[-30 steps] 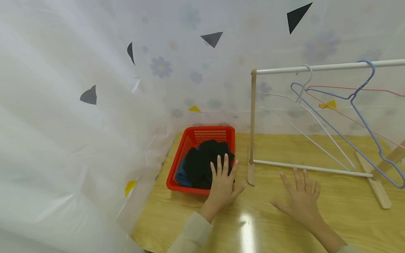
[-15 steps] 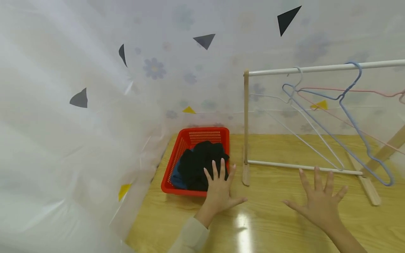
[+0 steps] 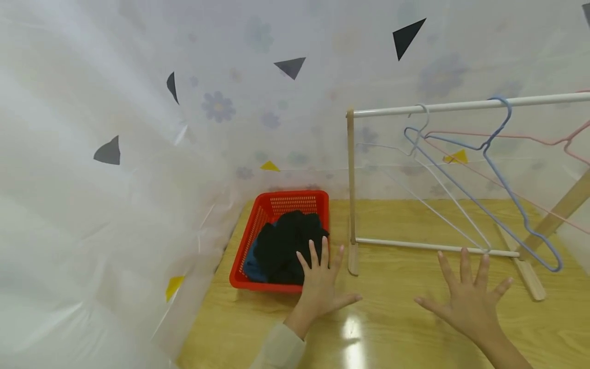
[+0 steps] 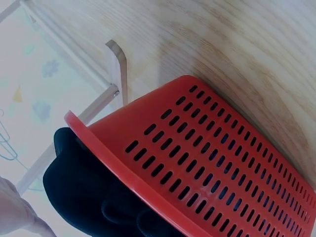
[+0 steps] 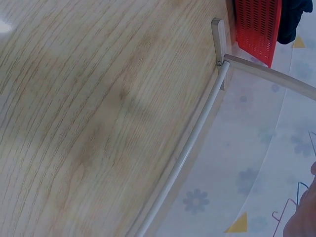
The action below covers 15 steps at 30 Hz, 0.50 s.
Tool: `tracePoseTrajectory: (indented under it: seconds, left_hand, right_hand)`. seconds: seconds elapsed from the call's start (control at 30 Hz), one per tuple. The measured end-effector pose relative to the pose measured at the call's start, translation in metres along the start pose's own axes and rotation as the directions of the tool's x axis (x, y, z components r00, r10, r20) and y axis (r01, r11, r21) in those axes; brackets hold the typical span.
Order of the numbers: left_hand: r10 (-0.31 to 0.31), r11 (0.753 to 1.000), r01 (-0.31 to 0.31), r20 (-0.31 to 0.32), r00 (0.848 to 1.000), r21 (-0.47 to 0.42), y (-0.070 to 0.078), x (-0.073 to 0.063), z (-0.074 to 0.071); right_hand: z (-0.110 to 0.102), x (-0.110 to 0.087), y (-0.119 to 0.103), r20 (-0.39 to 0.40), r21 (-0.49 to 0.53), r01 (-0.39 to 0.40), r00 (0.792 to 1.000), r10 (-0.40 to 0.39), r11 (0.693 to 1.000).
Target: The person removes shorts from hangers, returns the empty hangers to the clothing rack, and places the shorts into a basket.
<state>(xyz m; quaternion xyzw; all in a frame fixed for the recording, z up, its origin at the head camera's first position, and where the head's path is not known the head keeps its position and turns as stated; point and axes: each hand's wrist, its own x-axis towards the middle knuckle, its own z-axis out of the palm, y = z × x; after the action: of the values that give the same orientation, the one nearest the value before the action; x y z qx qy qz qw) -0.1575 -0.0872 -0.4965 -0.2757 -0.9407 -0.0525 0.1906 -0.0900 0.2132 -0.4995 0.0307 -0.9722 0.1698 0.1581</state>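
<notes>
My left hand (image 3: 319,287) is spread with straight fingers over the near right corner of a red plastic basket (image 3: 246,251). Black clothing (image 3: 281,251) is heaped in that basket, with a piece of blue fabric (image 3: 254,266) showing at its left. Only part of the left hand (image 4: 17,212) enters the left wrist view, beside the black clothing. My right hand (image 3: 472,302), fingers also spread, hovers above the table in front of the clothes rack and holds nothing. At the right wrist view's edge a bit of the right hand (image 5: 302,215) shows.
A small clothes rack (image 3: 351,179) with a white top rail stands right of the basket. From it hang a white hanger (image 3: 426,204), a blue hanger (image 3: 495,166) and a pink hanger (image 3: 548,142). Behind the wooden table (image 3: 258,328) is a flower-patterned sheet (image 3: 318,128).
The right hand has moved rightward and spread its fingers wider. My left hand stays by the basket's corner with its thumb stretched further out. The head view has shifted slightly right.
</notes>
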Motion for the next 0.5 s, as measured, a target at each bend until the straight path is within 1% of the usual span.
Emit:
tracePoseTrajectory:
  seconds: [0.27, 0.33, 0.5]
  left_hand:
    - [0.024, 0.999, -0.025, -0.031, 0.999, -0.029, 0.0015, -0.0014, 0.0027]
    - [0.024, 0.999, -0.024, -0.027, 0.999, -0.026, 0.0017, -0.0018, 0.0024]
    - [0.029, 0.999, -0.03, -0.043, 0.999, -0.025, 0.0012, -0.0032, 0.003]
  right_hand:
    - [0.0038, -0.0039, -0.0012, 0.005, 0.006, -0.001, 1.0, 0.001, 1.0]
    - [0.0045, -0.0046, -0.0016, 0.006, 0.005, -0.003, 1.0, 0.003, 1.0]
    - [0.0054, -0.0073, -0.0043, -0.002, 0.012, 0.008, 1.0, -0.008, 1.0]
